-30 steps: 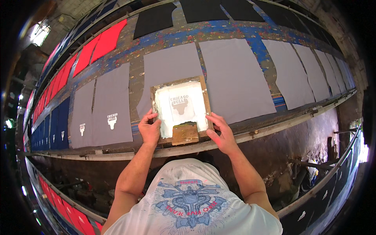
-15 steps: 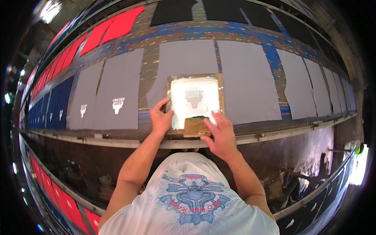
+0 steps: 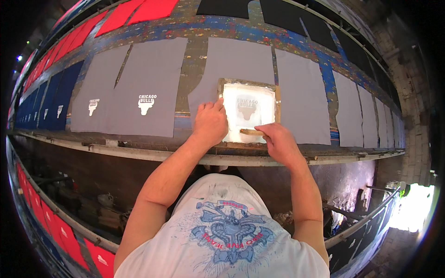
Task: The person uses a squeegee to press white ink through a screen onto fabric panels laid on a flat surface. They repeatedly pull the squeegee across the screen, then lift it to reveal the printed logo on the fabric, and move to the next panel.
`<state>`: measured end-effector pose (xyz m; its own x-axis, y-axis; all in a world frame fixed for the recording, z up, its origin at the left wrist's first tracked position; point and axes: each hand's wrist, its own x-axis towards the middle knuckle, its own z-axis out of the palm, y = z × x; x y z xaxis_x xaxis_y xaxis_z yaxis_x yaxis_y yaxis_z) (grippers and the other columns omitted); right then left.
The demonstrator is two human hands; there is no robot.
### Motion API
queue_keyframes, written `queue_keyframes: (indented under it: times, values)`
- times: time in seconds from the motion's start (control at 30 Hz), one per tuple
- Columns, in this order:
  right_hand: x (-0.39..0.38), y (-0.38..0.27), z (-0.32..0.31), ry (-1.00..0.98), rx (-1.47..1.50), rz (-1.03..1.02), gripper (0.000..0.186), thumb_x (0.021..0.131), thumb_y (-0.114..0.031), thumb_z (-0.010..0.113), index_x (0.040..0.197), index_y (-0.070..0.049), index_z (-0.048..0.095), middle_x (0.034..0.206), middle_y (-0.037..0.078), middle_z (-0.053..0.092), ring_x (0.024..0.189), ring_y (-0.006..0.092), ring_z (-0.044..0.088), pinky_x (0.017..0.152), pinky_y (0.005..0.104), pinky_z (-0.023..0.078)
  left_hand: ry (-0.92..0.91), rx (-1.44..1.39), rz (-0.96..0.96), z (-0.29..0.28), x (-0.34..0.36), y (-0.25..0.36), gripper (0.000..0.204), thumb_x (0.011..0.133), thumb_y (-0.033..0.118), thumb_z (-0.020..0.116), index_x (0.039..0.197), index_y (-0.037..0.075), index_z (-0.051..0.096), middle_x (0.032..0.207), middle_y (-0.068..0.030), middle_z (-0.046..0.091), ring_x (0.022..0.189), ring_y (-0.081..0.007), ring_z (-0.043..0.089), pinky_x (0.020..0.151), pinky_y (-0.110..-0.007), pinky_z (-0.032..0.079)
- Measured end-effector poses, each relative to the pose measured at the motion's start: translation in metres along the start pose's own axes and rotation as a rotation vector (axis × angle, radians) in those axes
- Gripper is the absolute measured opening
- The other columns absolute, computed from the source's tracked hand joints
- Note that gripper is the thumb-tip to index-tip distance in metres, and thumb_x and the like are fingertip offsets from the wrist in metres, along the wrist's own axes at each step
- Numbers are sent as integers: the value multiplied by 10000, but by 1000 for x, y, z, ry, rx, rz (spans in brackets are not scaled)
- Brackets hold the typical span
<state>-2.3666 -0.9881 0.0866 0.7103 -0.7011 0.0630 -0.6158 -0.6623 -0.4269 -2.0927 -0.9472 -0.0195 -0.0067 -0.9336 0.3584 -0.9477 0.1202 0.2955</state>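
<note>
A wooden screen-printing frame (image 3: 277, 103) lies on a grey fabric panel (image 3: 241, 58) in front of me. Its mesh is pale, with a bull's-head design and lettering in the middle. My left hand (image 3: 210, 121) is closed at the left side of the frame, fingers curled against the wood. In my right hand (image 3: 281, 142) is a wooden squeegee (image 3: 251, 132), gripped by its right end and held across the near part of the mesh. The squeegee's lower edge is hard to make out.
Grey panels with white bull prints (image 3: 146, 106) lie to the left, beside navy panels (image 3: 58, 104). More grey panels (image 3: 348, 99) stretch right. Red pieces (image 3: 116, 18) and black pieces (image 3: 282, 18) lie farther back. A metal rail (image 3: 185, 156) edges the table near me.
My right hand has closed on the squeegee, which was resting at the near edge of the frame, and tilted it. My left hand has moved from loosely touching the frame to curling against its side.
</note>
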Motion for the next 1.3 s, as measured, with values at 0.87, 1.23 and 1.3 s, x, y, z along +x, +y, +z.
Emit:
queue_keyframes:
  times: [0.87,1.23,1.3]
  values:
    - [115,59,23,302,-220,-219,458,905,96,682,1282,-117,831,1162,141,853,1144,381,782,999,531,614,-59,26,-143,-2,11,14,290,924,80,695,1138,-27,858,1528,-180,748,1318,-348,713,1299,-609,411]
    - [65,62,37,144,-100,-407,439,859,11,747,1282,-78,820,1192,111,826,1073,346,756,958,486,585,25,48,-195,4,8,24,274,883,85,766,1134,0,834,1515,-139,759,1255,-335,727,1270,-613,441]
    - [45,55,38,134,-105,-432,357,919,-70,736,1268,-70,812,1168,117,815,1051,340,754,931,490,581,49,55,-210,5,8,26,276,897,95,768,1151,7,828,1510,-128,761,1255,-336,726,1269,-615,441]
